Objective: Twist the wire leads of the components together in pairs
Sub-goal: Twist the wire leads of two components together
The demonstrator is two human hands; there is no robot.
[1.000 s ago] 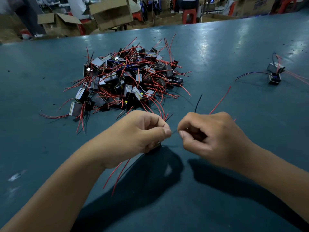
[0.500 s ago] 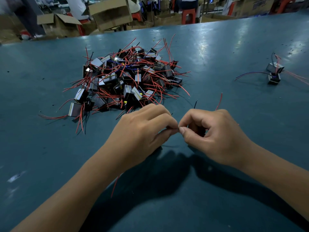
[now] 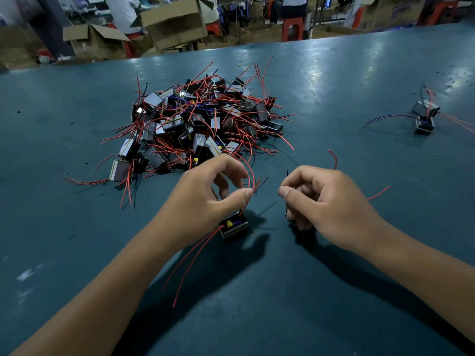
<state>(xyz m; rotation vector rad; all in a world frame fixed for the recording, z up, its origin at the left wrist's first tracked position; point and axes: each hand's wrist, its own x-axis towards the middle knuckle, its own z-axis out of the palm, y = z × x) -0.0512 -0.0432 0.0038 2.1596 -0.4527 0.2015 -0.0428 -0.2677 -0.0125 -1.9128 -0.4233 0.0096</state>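
My left hand [image 3: 205, 199] pinches the red and black wire leads [image 3: 253, 185] of a small black component [image 3: 234, 227] that sits on the table just below its thumb. Two long red leads [image 3: 190, 263] trail from that component toward me. My right hand [image 3: 323, 201] is curled round a second component [image 3: 291, 219], mostly hidden under its fingers, and its thumb and forefinger pinch a thin lead. A red lead [image 3: 334, 158] curls up behind this hand and another red lead [image 3: 379, 193] sticks out to its right. The two hands are a short gap apart.
A big pile of black components with red leads [image 3: 198, 124] lies on the teal table [image 3: 334, 86] beyond my hands. Two joined components [image 3: 424, 115] sit at the far right. Cardboard boxes [image 3: 174, 21] and red stools stand past the table's far edge.
My hands, which met fingertip to fingertip, have drawn apart. The left hand's fingers have loosened and its component now shows on the table below it.
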